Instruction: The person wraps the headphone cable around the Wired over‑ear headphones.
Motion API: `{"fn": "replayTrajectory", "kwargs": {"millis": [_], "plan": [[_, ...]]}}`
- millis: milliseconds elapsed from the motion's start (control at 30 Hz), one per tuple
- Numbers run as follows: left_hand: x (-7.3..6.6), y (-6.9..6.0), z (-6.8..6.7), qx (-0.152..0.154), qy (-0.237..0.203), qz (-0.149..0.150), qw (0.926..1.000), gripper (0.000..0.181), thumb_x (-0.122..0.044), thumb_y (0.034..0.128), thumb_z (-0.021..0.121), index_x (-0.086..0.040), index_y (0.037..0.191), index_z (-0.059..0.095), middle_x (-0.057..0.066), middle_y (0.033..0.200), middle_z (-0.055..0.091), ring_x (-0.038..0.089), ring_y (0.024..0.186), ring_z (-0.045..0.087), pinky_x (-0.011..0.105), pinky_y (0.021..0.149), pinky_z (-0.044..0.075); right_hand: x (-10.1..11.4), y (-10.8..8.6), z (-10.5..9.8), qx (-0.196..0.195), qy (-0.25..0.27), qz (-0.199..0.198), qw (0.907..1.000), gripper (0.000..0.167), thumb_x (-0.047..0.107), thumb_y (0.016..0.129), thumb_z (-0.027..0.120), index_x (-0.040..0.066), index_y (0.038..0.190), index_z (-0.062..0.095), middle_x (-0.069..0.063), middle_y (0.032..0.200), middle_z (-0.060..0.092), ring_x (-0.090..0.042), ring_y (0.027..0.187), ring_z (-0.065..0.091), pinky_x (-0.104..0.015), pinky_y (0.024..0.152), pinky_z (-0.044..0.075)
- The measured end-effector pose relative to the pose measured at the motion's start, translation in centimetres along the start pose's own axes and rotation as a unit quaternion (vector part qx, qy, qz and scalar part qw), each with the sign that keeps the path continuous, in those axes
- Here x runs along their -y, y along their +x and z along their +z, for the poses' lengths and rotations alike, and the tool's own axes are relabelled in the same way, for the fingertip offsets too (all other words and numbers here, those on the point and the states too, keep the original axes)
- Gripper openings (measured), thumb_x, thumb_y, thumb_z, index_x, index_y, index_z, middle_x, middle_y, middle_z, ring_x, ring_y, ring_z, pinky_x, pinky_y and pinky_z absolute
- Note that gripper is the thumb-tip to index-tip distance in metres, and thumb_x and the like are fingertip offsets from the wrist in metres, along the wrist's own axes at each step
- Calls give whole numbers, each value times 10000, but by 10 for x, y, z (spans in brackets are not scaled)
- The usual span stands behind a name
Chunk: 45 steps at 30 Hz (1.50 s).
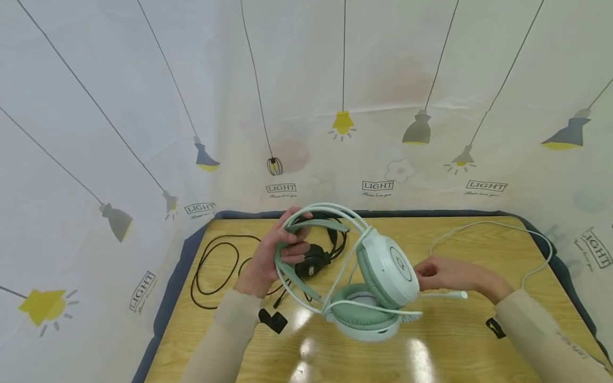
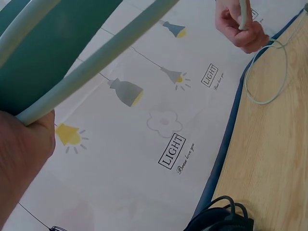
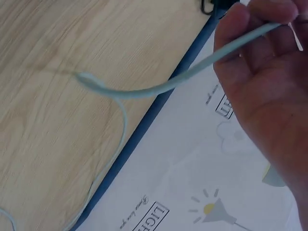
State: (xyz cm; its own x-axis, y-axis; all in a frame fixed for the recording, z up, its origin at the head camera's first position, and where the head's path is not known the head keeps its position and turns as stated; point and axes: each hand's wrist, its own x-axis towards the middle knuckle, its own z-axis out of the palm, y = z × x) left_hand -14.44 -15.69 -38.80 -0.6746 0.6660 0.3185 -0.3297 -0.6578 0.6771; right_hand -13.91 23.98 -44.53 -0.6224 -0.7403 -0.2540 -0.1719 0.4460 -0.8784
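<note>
A mint-green over-ear headset is held up above the table, its two padded ear cups toward the right. My left hand grips its headband, with the fingers curled round the inner strap. In the left wrist view, the hand covers part of the headband. Beside the upper ear cup, my right hand pinches the pale green cable; the head view hides its fingertips behind the cup. A slim white rod sticks out below that hand.
Behind the raised headset, a black headset lies on the wooden table. Its black cable loops to the left. The pale cable curves along the back right. A printed cloth hangs behind the table.
</note>
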Motion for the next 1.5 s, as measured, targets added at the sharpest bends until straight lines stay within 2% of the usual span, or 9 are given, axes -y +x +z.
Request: {"fn": "replayTrajectory", "kwargs": {"millis": [133, 267, 400, 600, 733, 867, 1000, 1200, 1500], "plan": [[2, -1, 1, -8, 445, -162, 9989, 546, 72, 884, 362, -161, 1303, 623, -59, 783, 460, 70, 496, 201, 124, 447, 301, 2, -3, -9, -583, -343, 92, 9977, 288, 228, 1048, 591, 139, 777, 560, 88, 674, 405, -34, 570, 350, -249, 521, 339], [5, -3, -1, -202, 983, -267, 9946, 503, 53, 879, 418, -176, 1284, 609, -56, 782, 453, 57, 498, 240, 145, 436, 264, 18, -1, -16, -1127, -680, 115, 9912, 276, 263, 1034, 626, 153, 784, 587, 91, 664, 402, -47, 559, 351, -249, 528, 343], [7, -5, -2, -406, 1577, -364, 9860, 487, 48, 868, 449, -200, 1256, 606, -57, 764, 434, 48, 494, 258, 184, 425, 221, 36, 0, -22, -1202, -929, 0, 9884, 192, 244, 1028, 635, 163, 856, 651, 82, 691, 442, -56, 589, 390, -254, 554, 363], [9, -5, 0, -645, 2282, -638, 9694, 478, 19, 857, 499, -227, 1251, 612, -50, 748, 423, 49, 508, 281, 232, 441, 218, 55, -5, -29, -1225, -1329, 121, 9835, 137, 264, 1021, 646, 187, 926, 706, 82, 699, 458, -62, 599, 400, -267, 563, 363], [11, -5, 2, -638, 2438, -779, 9646, 474, 12, 848, 505, -215, 1251, 611, -46, 738, 433, 62, 508, 265, 248, 452, 220, 60, -2, -27, -1550, -1759, 190, 9719, 173, 304, 1027, 643, 187, 910, 693, 84, 685, 461, -60, 579, 395, -267, 553, 361], [15, -2, 4, -483, 2451, -870, 9644, 472, 16, 848, 501, -209, 1246, 619, -68, 736, 417, 74, 514, 249, 250, 467, 219, 69, 6, -20, -2008, -2251, 242, 9531, 221, 366, 1034, 626, 184, 929, 697, 86, 685, 487, -72, 569, 401, -278, 554, 366], [21, 0, 4, -391, 2460, -873, 9645, 464, 17, 850, 503, -196, 1243, 627, -78, 740, 391, 74, 518, 242, 243, 469, 224, 80, 11, -13, -2319, -2447, 151, 9413, 219, 369, 1025, 641, 185, 929, 710, 84, 671, 493, -85, 558, 405, -283, 548, 365], [26, -1, 1, -652, 2619, -774, 9598, 465, 29, 846, 502, -178, 1248, 612, -45, 739, 419, 58, 504, 253, 232, 457, 235, 90, 9, -7, -2518, -2464, -76, 9359, 174, 316, 1015, 668, 185, 917, 729, 93, 665, 491, -59, 555, 398, -269, 544, 367], [30, 2, 1, -1307, 2967, -731, 9431, 390, -16, 875, 479, -54, 1255, 559, -53, 607, 366, 85, 469, 254, 262, 464, 248, 100, 5, -1, -2606, -2436, -180, 9340, 144, 270, 1014, 671, 170, 948, 751, 109, 676, 517, -48, 560, 392, -264, 549, 370]]}}
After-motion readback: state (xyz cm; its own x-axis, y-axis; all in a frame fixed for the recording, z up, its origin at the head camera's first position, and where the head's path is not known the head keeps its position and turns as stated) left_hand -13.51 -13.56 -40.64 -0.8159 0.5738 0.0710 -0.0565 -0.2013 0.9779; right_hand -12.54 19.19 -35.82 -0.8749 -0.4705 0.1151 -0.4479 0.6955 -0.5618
